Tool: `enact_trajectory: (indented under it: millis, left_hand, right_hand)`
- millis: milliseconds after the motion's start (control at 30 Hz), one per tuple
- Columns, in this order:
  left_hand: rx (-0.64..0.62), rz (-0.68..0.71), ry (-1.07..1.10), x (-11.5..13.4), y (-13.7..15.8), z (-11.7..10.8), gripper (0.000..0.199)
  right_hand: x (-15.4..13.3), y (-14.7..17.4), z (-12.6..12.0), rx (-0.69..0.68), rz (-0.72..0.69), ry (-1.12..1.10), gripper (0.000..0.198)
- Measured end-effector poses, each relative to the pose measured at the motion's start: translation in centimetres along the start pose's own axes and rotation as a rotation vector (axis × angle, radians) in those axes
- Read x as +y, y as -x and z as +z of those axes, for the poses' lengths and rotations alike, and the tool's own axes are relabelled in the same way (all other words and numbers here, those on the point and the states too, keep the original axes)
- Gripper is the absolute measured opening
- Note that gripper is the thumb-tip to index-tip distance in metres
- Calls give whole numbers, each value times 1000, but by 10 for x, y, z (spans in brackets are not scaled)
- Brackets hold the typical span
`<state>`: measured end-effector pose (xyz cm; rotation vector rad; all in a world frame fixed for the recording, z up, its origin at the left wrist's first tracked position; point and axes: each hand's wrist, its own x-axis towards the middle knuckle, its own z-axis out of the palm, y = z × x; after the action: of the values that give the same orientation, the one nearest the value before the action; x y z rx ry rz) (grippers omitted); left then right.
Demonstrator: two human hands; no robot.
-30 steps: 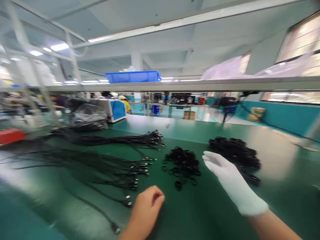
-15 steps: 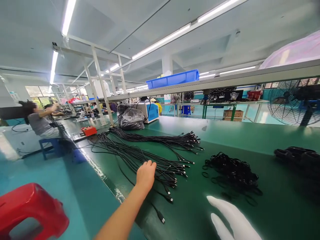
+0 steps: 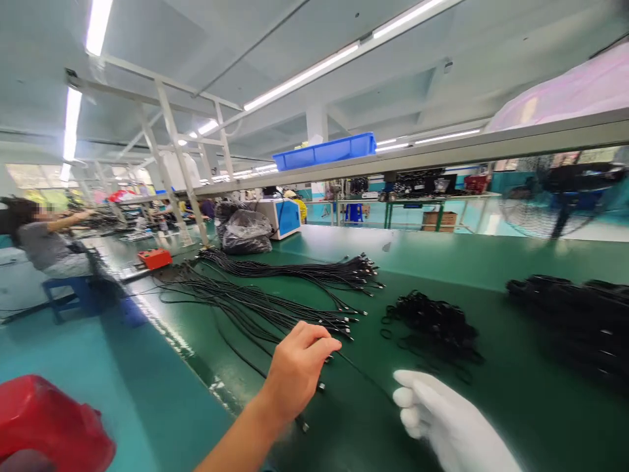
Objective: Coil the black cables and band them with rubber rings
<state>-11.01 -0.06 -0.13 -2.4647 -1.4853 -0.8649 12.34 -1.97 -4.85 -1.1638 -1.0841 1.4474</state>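
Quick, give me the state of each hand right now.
Left hand: bare, fingers curled at the ends of the black cables; a grip cannot be told.
Right hand: white-gloved, open, holding nothing.

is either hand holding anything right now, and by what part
The left hand pinches one black cable near its plug end, as far as shows. The gloved right hand holds nothing and hovers over the green table.

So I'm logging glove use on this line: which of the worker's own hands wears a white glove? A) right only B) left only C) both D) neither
A: the right hand is in a white glove, while the bare left hand reaches over the black cables.
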Motion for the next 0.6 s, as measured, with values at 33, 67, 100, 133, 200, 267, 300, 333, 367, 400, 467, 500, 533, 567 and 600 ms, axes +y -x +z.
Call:
enact_trajectory:
  millis: [33, 67, 100, 133, 200, 267, 300, 333, 367, 400, 467, 500, 533, 567, 600]
  left_hand:
    - [64, 67, 58, 10, -2, -6, 27]
    - [142, 117, 109, 18, -6, -14, 27]
    - [208, 132, 145, 24, -10, -23, 25]
    - [239, 122, 174, 27, -15, -32, 24]
    - [204, 116, 233, 29, -26, -46, 23]
    - [112, 142, 262, 30, -38, -49, 22]
    - [71, 156, 259, 31, -43, -46, 23]
    - [46, 164, 240, 33, -47, -41, 23]
    - [39, 165, 203, 36, -49, -33, 24]
    - [46, 160, 149, 40, -51, -25, 24]
    - [42, 166, 50, 51, -50, -8, 22]
    - [-4, 192, 32, 58, -48, -1, 21]
    - [-85, 224, 41, 64, -45, 4, 21]
    - [-191, 254, 73, 70, -43, 8, 21]
    - [-304, 275, 116, 75, -41, 10, 19]
  right_hand:
    - [-3, 0, -1, -18, -13, -45, 39]
    - [-7, -1, -2, 16, -40, -53, 36]
    - [-11, -2, -3, 73, -66, -43, 34]
    - [-14, -2, -5, 119, -86, -28, 32]
    - [-21, -3, -8, 88, -103, -45, 36]
    - [-24, -2, -11, -228, 20, -172, 50]
    - [-23, -1, -12, -451, 127, -245, 54]
    - [-21, 0, -13, -660, 241, -305, 56]
    - [-18, 1, -13, -831, 347, -346, 56]
    - [-14, 2, -13, -945, 432, -376, 55]
    - [-7, 3, -13, -1030, 526, -423, 50]
    - [-5, 3, -12, -1037, 552, -450, 46]
    - [-4, 3, -12, -1035, 566, -476, 42]
    - [-4, 3, -12, -1029, 571, -496, 40]
    - [-5, 3, -13, -1020, 569, -507, 37]
